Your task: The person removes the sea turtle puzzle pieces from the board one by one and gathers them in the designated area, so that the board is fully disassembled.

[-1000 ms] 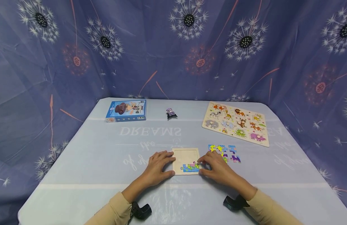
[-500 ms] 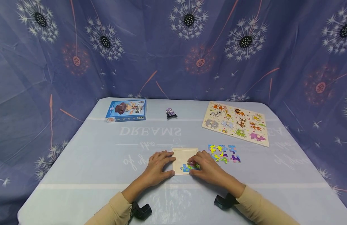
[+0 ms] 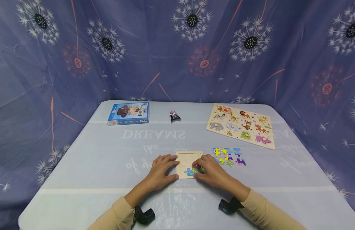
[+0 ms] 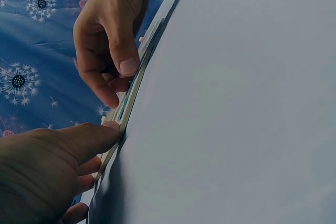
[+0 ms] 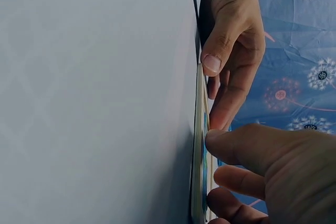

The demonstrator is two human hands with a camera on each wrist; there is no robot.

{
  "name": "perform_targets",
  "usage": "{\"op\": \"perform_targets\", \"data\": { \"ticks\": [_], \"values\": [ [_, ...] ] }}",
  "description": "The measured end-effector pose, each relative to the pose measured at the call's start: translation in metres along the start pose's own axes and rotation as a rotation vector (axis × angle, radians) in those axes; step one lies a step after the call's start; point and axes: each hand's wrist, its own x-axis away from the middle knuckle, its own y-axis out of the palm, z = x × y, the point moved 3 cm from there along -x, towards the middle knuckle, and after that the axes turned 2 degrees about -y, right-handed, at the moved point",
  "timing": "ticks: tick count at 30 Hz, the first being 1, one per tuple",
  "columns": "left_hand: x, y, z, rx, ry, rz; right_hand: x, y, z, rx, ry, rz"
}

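Note:
A small square wooden puzzle tray [image 3: 190, 159] lies mid-table with joined blue and green jigsaw pieces [image 3: 190, 172] along its lower right. My left hand [image 3: 161, 171] holds the tray's left side, thumb at the near corner and fingers along the edge; the left wrist view shows that thumb [image 4: 94, 137] on the rim. My right hand [image 3: 213, 171] reaches over the tray's right side, its bent fingers and thumb touching the pieces and covering some. In the right wrist view its thumb [image 5: 231, 142] rests at the pieces; the contact under the fingertips is partly hidden.
Several loose jigsaw pieces [image 3: 229, 156] lie right of the tray, beside my right hand. Behind them is a wooden animal peg puzzle [image 3: 242, 126]. A blue box [image 3: 129, 113] and a small purple and black item [image 3: 174, 116] sit at the table's back.
My right hand has moved left from the tray's right edge onto the pieces, uncovering more of the loose ones, and has then stayed nearly still. The left hand and tray keep their place.

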Motion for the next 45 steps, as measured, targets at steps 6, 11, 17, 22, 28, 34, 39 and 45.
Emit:
{"op": "perform_targets", "data": {
  "ticks": [6, 11, 17, 22, 28, 34, 39, 45],
  "values": [
    [0.0003, 0.0001, 0.0001, -0.002, -0.003, -0.004, -0.0002, 0.0029, 0.0002, 0.014, 0.009, -0.025],
    [0.0009, 0.0006, 0.0002, -0.001, -0.007, -0.008, 0.0010, 0.0045, -0.0002, 0.015, 0.011, -0.029],
    [0.0017, 0.0018, -0.0004, 0.000, -0.011, -0.011, 0.0027, 0.0057, -0.0004, -0.002, 0.019, -0.025],
    [0.0021, 0.0024, -0.0008, 0.001, -0.012, -0.012, 0.0033, 0.0066, -0.0003, -0.011, 0.022, -0.020],
    [0.0019, 0.0009, 0.0002, -0.002, -0.006, -0.004, 0.0022, 0.0062, -0.0005, -0.005, 0.025, -0.012],
    [0.0003, -0.0007, 0.0011, -0.001, 0.000, -0.002, 0.0009, 0.0046, -0.0002, -0.016, 0.026, 0.003],
    [-0.0006, -0.0009, 0.0006, -0.006, 0.002, -0.001, 0.0007, 0.0038, -0.0001, -0.035, 0.019, 0.026],
    [0.0000, -0.0004, 0.0004, 0.001, -0.008, -0.008, 0.0010, 0.0049, -0.0013, -0.035, 0.007, 0.042]
  ]
}}
